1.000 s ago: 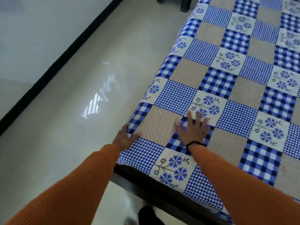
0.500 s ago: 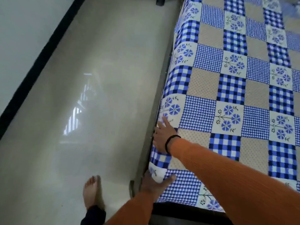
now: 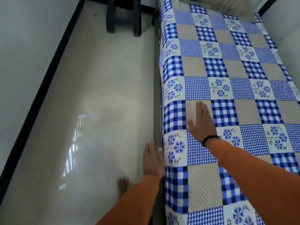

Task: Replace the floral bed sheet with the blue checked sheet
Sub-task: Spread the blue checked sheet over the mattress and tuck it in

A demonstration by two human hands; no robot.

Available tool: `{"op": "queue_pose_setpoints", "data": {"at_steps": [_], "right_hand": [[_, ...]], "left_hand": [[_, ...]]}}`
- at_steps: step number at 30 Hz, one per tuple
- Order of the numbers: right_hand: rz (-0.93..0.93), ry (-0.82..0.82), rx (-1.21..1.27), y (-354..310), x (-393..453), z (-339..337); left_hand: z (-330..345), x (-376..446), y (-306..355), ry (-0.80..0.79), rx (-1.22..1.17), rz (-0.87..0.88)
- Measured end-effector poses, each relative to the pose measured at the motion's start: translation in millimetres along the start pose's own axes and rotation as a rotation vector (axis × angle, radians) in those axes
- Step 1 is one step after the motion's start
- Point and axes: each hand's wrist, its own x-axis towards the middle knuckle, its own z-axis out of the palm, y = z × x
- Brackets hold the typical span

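- Bed (image 3: 158, 88): carries the blue checked sheet (image 3: 230, 98), spread flat over the top from the 12 o'clock end down to 5 o'clock. A pale pillow or bundle (image 3: 215, 4) lies at the far end, about 1 o'clock; blurred, cannot tell which.
- Sheet pattern: patchwork squares of dark blue check, fine blue gingham, dotted beige, and white squares with blue flowers. Surface looks woven and slightly nubbly.
- Right hand (image 3: 202, 122): flat on the sheet, fingers straight and together, pointing to 12 o'clock, on a beige square near the bed's left edge. Black band (image 3: 209, 139) at the wrist; orange ribbed sleeve (image 3: 259, 179) behind it.
- Left hand (image 3: 153, 159): fingers straight, lying along the bed's side at the sheet's left edge; thumb touches the edge by a flower square. Whether it presses the cloth, cannot tell.
- Edges: the sheet's left edge runs straight along the dark bed side, 12 to 6 o'clock. A wall (image 3: 285, 39) stands just beside the bed at 2 o'clock.
- Open room: glossy pale floor (image 3: 97, 95) to the left, with a window reflection at 8 o'clock; black skirting at 10 o'clock. Dark furniture legs (image 3: 123, 18) at 11 o'clock. A bare foot (image 3: 123, 186) on the floor at 7 o'clock.
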Motion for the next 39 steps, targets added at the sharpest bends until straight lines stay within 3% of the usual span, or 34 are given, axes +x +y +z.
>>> {"op": "queue_pose_setpoints", "data": {"at_steps": [5,10,12,15,16,18,20,22,24,26,28,30,32,34,36,37,39], "right_hand": [[0.286,-0.055,0.014,83,79,32],[0.251,0.028,-0.037,20,172,67],[-0.075,-0.05,-0.128,-16,194,63],[-0.835,-0.158,-0.205,-37,213,59],[-0.942,-0.153,-0.186,-34,227,52],[-0.778,-0.112,-0.041,-19,267,41],[-0.377,0.011,0.088,5,318,25],[0.014,0.071,0.066,39,369,16],[0.222,0.032,0.097,49,409,18],[0.185,0.023,0.074,25,435,24],[-0.086,-0.017,-0.032,-4,449,31],[-0.47,-0.079,-0.131,-18,460,30],[-0.665,-0.058,-0.139,-13,480,12],[-0.493,-0.015,-0.097,-2,509,1],[-0.149,-0.045,0.046,16,542,-7],[-0.063,-0.069,0.069,24,558,-8],[-0.147,-0.118,-0.029,35,585,-10]], "left_hand": [[35,123,67,-0.158,0.05,0.26],[46,246,122,-0.122,0.021,0.276],[39,278,145,-0.089,0.002,0.207],[16,332,180,0.015,0.196,0.099],[6,351,192,0.033,0.269,0.064],[-9,388,213,0.063,0.355,0.08],[-16,417,233,0.004,0.35,0.134],[-16,441,250,-0.098,0.271,0.121],[-11,458,264,-0.128,0.188,0.118],[-7,469,273,-0.125,0.078,0.118],[-6,480,278,-0.112,0.031,0.115],[-8,496,281,-0.078,0.03,0.11],[-12,517,289,-0.031,-0.005,0.036],[-16,531,298,-0.051,-0.005,-0.076],[-11,538,302,-0.203,-0.003,-0.195],[-4,541,300,-0.261,-0.03,-0.233],[11,548,295,-0.286,-0.08,-0.281]]}}
